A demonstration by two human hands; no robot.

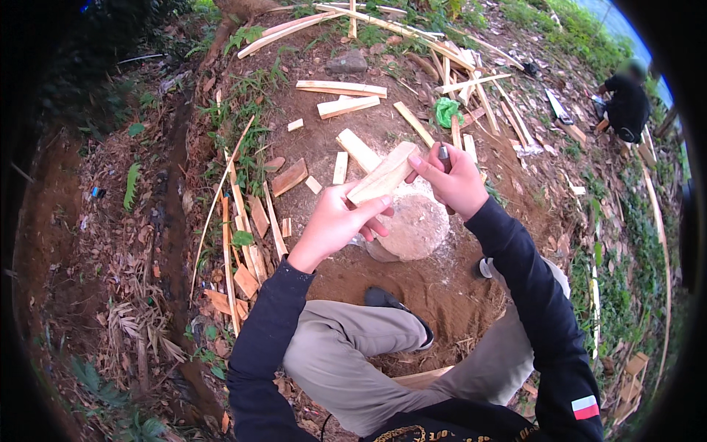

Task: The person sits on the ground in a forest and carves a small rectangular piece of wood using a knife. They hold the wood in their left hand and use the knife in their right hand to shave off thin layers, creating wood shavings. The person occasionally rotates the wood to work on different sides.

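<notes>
My left hand (pixel 339 221) is closed around the near end of a short pale wooden block (pixel 384 174), thumb on its top face. The block is tilted up, its far end toward my right hand (pixel 459 179). My right hand is closed on a short dark pen-like object (pixel 443 155) with a greyish end; its exact kind I cannot make out. The right thumb and fingertips lie at the block's far end. Below both hands stands a round, pale, flat-topped stump or stone (pixel 414 230). Beyond the block, another wooden piece (pixel 359 150) lies on the ground.
Loose boards (pixel 341 88) and offcuts (pixel 290 177) lie about on brown soil. Long strips (pixel 230 243) lie at the left. A green plastic bag (pixel 446 113) sits among sticks. At the far right a person (pixel 627 103) in dark clothes crouches near a handsaw (pixel 558 107).
</notes>
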